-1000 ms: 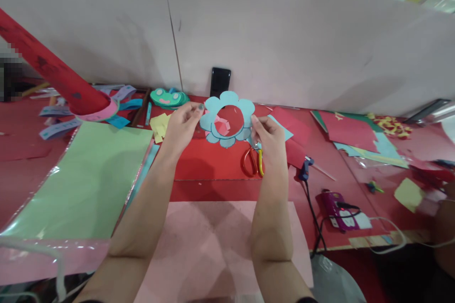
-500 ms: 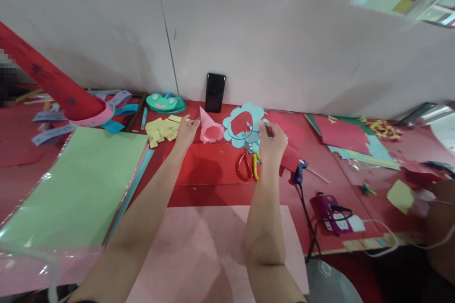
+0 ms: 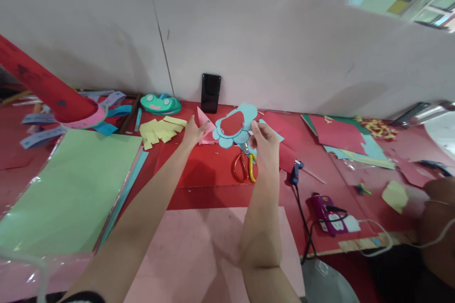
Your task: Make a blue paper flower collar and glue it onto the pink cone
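A light-blue flower-shaped paper ring (image 3: 226,140) with a big round opening is pinched at its right edge by my right hand (image 3: 266,138). It is lifted and tilted above the table. My left hand (image 3: 194,133) is at the left side of a pink pointed paper cutout (image 3: 203,122), thumb and forefinger apart, overlapping its edge; whether it touches the paper is unclear. Red- and yellow-handled scissors (image 3: 241,167) lie below the ring, their blades partly covered by blue paper. Yellow paper strips (image 3: 156,132) lie left of my left hand.
A black phone (image 3: 211,93) leans on the wall. Green frog-face cutouts (image 3: 159,104) and a red paper tube (image 3: 53,85) stand to the left. A glue gun (image 3: 295,172), its cord and a purple power box (image 3: 329,215) lie right. Another person's arm (image 3: 437,227) is at far right.
My left hand has moved right to the pink cutout. The blue ring, in my right hand, has tilted and come up off the scissors. The view has shifted slightly.
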Available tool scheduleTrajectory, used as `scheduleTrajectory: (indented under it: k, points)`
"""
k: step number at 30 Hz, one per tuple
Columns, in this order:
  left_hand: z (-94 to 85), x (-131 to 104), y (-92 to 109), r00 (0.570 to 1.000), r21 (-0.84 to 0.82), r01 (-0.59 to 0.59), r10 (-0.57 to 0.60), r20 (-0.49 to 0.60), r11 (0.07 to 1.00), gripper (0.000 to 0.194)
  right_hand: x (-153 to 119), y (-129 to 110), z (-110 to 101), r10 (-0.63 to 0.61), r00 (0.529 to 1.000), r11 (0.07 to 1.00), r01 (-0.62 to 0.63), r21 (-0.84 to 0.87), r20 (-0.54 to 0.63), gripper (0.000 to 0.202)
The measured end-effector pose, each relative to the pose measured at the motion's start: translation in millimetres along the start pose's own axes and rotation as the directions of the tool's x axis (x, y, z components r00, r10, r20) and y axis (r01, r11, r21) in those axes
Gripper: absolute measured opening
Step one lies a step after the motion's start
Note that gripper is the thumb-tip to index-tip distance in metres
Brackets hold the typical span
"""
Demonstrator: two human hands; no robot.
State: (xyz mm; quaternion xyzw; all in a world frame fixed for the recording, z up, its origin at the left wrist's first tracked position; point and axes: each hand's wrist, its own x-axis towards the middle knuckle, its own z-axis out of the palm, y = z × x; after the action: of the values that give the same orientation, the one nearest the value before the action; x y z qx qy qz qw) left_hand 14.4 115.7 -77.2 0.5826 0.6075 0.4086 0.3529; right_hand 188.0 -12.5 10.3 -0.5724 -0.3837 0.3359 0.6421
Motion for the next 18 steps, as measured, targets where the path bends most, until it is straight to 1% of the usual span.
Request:
scheduleTrajectory:
  k: [2,3,4,5,7,9,11,13,16,18]
  points:
    - [-11.3,-13.2,9.1,0.982,-0.011,-0.088,0.085,-0.166,0.996,0.043,-0.4,-0.6,0.6,0.016,1.000,1.000,-0.016,0.027,0.017,0.030]
    - [-18.1,-21.0,15.1,0.971,-0.048,-0.125,0.113,-0.212,0.991,0.034,-0.2,-0.3,1.0,0.023,0.999,0.999,-0.024,0.038,0.025,0.030]
    - [-25.1,-29.3,21.7,0.969,-0.105,-0.153,0.128,-0.213,0.983,0.030,0.3,0.4,1.6,0.029,0.999,0.998,-0.031,0.048,0.032,0.030]
    - [-31.8,-37.6,28.6,0.975,-0.174,-0.157,0.124,-0.186,0.972,0.031,0.8,1.3,2.3,0.033,0.999,0.998,-0.035,0.056,0.041,0.030]
    - [-43.4,-52.8,42.0,0.994,-0.297,-0.111,0.098,-0.056,0.949,0.034,1.7,3.2,4.5,0.033,0.997,0.997,-0.037,0.063,0.067,0.030]
    - [-51.6,-64.2,52.5,0.996,-0.366,-0.062,0.079,0.030,0.928,0.033,1.6,4.3,7.2,0.031,0.995,0.998,-0.036,0.051,0.099,0.031]
    - [-57.4,-71.5,58.7,0.995,-0.396,-0.034,0.069,0.073,0.918,0.030,0.3,4.1,10.0,0.032,0.991,0.999,-0.036,0.023,0.130,0.031]
    - [-62.5,-76.0,60.8,0.996,-0.410,-0.027,0.059,0.066,0.912,0.032,-1.6,3.1,12.3,0.034,0.988,0.999,-0.036,0.005,0.154,0.030]
    - [-71.4,-81.5,59.8,0.999,-0.404,-0.049,0.049,-0.010,0.913,0.038,-3.5,2.6,15.0,0.031,0.985,0.999,-0.034,0.013,0.171,0.029]
    - [-77.5,-86.0,58.5,0.998,-0.374,-0.066,0.054,-0.041,0.925,0.038,-3.7,3.6,17.1,0.034,0.986,0.999,-0.036,0.009,0.166,0.029]
